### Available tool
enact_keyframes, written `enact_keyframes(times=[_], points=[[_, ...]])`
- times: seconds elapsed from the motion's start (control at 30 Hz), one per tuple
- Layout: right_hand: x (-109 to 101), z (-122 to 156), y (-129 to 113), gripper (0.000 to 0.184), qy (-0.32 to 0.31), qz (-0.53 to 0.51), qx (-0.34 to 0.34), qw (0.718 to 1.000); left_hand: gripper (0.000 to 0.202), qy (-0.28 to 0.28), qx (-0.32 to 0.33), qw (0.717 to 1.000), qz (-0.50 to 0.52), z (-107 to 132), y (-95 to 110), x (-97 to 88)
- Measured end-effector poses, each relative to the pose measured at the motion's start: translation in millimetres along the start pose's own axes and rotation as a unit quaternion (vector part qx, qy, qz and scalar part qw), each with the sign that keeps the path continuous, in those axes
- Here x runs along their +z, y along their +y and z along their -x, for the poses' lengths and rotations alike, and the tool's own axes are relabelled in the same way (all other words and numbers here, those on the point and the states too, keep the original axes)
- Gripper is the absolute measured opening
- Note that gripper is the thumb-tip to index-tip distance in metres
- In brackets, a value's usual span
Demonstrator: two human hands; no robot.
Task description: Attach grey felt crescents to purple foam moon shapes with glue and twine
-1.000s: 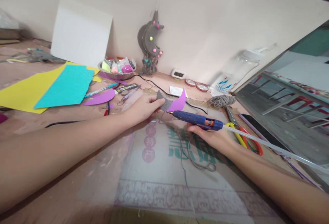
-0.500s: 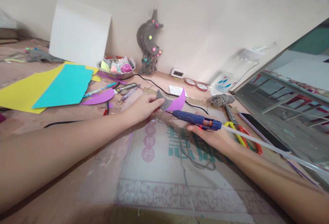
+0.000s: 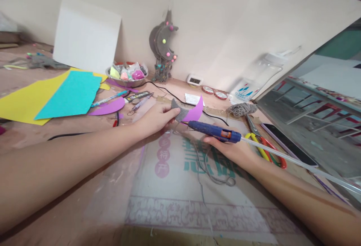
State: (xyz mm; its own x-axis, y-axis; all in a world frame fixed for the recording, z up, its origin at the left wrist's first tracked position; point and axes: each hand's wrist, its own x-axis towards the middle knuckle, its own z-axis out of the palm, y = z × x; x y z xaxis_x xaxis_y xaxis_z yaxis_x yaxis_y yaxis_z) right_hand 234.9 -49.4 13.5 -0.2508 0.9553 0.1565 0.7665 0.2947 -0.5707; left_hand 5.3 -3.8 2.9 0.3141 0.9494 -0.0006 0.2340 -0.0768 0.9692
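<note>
Between thumb and fingers, my left hand pinches a crescent whose right part is bare purple and whose left part is wrapped in grey yarn. My right hand is closed around a blue hot glue gun. The gun's nozzle points left and sits at the crescent's lower edge; whether it touches cannot be made out. A long clear glue stick sticks out of the gun's back. Loose grey yarn trails below the crescent onto the plastic-covered work surface.
Scissors, a phone and a yarn bundle lie at the right. A bottle leans on the wall. Yellow and turquoise sheets lie left, near a bowl of small bags. A decorated grey moon hangs behind.
Hardly anything differs. The glue gun and my right hand have shifted very slightly left in view, and the red light seen under the gun no longer shows.
</note>
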Motion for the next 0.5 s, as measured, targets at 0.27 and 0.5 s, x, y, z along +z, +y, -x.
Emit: enact_keyframes(times=[0.27, 0.5], points=[[-1.2, 0.7, -1.3, 0.028, -0.011, -0.01, 0.034, 0.999, 0.036, 0.004, 0.006, 1.0, 0.006, -0.6, -2.2, -0.1], [0.5, 1.4, 1.6, 0.026, 0.007, -0.006, 0.033, 0.999, 0.037, 0.01, 0.009, 1.0, -0.017, -0.8, 0.2, -1.7]])
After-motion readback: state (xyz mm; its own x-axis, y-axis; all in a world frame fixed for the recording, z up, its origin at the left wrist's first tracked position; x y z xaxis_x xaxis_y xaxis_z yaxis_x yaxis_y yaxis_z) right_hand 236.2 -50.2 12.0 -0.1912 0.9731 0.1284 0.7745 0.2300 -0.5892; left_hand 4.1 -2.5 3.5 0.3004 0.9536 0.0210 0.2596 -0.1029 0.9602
